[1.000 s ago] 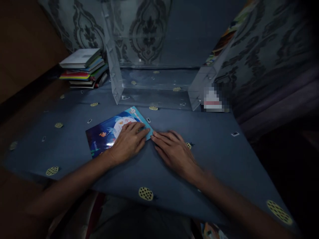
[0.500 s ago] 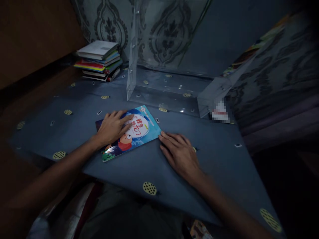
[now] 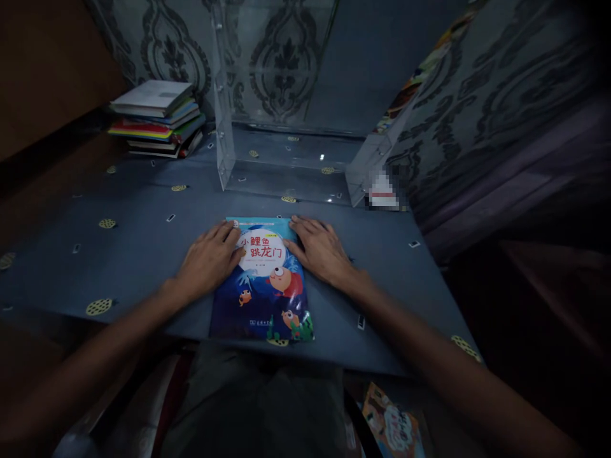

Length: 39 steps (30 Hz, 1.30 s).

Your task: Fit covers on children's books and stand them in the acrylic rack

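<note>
A picture book (image 3: 260, 299) with a dark blue cover, cartoon fish and red Chinese title lies shut and almost straight on the table close to its front edge. My left hand (image 3: 210, 257) rests flat along the book's upper left side, with its fingertips and thumb on the cover's edge. On the other side, my right hand (image 3: 322, 248) lies with its fingers stretched over the upper right corner, its thumb on the cover near the title. Neither hand is wrapped round the book.
The table (image 3: 143, 254) has a blue cloth with pineapple prints. A clear acrylic stand (image 3: 286, 181) stands behind the book, with a blurred white object (image 3: 383, 191) by its right side. Several stacked books (image 3: 155, 117) sit back left. Another book (image 3: 394, 426) is below the table's front edge.
The book has turned from a slant to nearly upright before me and come nearer the front edge. My left hand slid off the cover's middle to its side; my right hand moved to the upper right corner.
</note>
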Tool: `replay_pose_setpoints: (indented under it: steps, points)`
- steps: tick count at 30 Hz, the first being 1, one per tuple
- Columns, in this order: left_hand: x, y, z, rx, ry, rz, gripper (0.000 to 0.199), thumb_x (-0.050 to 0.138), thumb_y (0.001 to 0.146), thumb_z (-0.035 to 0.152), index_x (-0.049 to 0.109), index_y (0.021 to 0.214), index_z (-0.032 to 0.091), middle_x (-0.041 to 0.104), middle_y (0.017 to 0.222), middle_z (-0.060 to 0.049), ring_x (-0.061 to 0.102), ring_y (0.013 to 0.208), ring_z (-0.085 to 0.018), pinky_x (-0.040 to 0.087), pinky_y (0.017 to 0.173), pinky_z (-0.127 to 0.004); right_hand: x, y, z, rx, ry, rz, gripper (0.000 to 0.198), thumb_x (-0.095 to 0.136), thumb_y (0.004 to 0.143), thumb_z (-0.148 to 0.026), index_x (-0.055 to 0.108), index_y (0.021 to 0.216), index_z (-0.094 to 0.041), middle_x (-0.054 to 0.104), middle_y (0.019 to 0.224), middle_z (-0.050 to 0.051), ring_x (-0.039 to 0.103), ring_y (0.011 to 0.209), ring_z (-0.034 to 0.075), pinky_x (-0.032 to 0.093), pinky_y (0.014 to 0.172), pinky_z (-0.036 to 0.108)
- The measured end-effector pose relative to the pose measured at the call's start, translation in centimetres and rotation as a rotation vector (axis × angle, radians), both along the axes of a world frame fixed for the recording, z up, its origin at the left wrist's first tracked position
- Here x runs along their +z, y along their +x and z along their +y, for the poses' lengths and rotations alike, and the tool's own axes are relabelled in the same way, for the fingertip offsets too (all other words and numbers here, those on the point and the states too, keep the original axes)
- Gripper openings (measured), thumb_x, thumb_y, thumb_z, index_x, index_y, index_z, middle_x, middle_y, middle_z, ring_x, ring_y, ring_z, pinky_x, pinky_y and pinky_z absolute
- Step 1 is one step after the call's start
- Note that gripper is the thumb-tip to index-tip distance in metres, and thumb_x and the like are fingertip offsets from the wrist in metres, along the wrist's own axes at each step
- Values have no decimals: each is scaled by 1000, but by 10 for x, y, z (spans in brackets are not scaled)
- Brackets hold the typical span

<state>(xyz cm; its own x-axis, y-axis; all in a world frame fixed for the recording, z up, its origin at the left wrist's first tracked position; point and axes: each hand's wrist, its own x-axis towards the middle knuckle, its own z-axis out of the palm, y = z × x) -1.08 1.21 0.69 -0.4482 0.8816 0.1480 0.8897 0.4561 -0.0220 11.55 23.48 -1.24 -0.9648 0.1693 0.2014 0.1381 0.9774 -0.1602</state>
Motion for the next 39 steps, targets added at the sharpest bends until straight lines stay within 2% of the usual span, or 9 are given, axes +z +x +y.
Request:
replay_pose_setpoints:
  steps: [4, 11, 15, 17, 19, 22, 25, 32, 39]
  points:
    - [-13, -13, -3, -36, 84, -102, 43, 43, 102, 36, 53, 136, 12, 52, 151, -21, 47, 142, -33, 44, 111, -51, -9, 4, 0, 5, -9, 63, 47, 44, 104, -40, 58, 140, -13, 59, 146, 16, 53, 133, 33, 40, 108, 53]
    - [-9, -16, -4, -48, 63, -67, 42, 41, 101, 40, 55, 133, 17, 56, 145, -20, 58, 127, -34, 49, 100, -53, -12, 3, 6, 13, -72, 84, 52, 41, 104, -47, 54, 145, -17, 60, 146, 14, 53, 132, 32, 39, 106, 51]
    - [-6, -7, 0, -86, 41, -38, 42, 39, 102, 30, 54, 138, 15, 53, 149, -23, 52, 135, -39, 37, 109, -65, -11, 4, 4, 2, -93, 58, 52, 38, 105, -47, 55, 145, -17, 57, 149, 14, 50, 135, 32, 37, 108, 52]
    - [-6, 8, 3, -179, 30, -66, 43, 39, 102, 24, 53, 141, 14, 52, 151, -23, 48, 140, -38, 30, 114, -68, -10, 4, 2, -14, -99, 36, 53, 38, 106, -47, 54, 145, -16, 55, 151, 14, 49, 136, 32, 35, 110, 52]
    - [-7, 31, 4, -321, 12, -119, 44, 39, 102, 22, 52, 144, 15, 51, 153, -21, 46, 144, -35, 29, 118, -64, -9, 4, 1, -27, -106, 26, 53, 38, 106, -47, 54, 146, -16, 54, 153, 14, 47, 137, 32, 34, 111, 51]
    - [-8, 68, 1, -537, -12, -190, 44, 43, 104, 27, 53, 146, 23, 50, 156, -14, 43, 147, -31, 27, 121, -61, -8, 4, 0, -36, -115, 20, 51, 39, 106, -44, 53, 147, -16, 52, 154, 13, 47, 138, 32, 33, 112, 51]
    - [-8, 90, -4, -652, -24, -219, 42, 47, 103, 31, 54, 145, 31, 50, 157, -9, 39, 149, -30, 25, 122, -61, -7, 4, -1, -44, -122, 14, 51, 43, 105, -41, 53, 147, -14, 52, 154, 14, 47, 139, 31, 33, 113, 50]
    - [-6, 91, -6, -663, -20, -198, 43, 51, 102, 29, 55, 145, 33, 52, 155, -9, 40, 148, -31, 30, 119, -61, -5, 3, -1, -35, -138, 5, 51, 44, 105, -40, 52, 147, -14, 51, 154, 14, 46, 141, 31, 33, 115, 51]
    - [-3, 92, -7, -676, -44, -207, 52, 61, 95, 22, 55, 144, 41, 47, 158, -9, 36, 151, -34, 26, 119, -64, -3, 3, -2, -62, -148, -46, 54, 45, 104, -39, 49, 150, -12, 46, 158, 15, 42, 146, 29, 29, 120, 49]
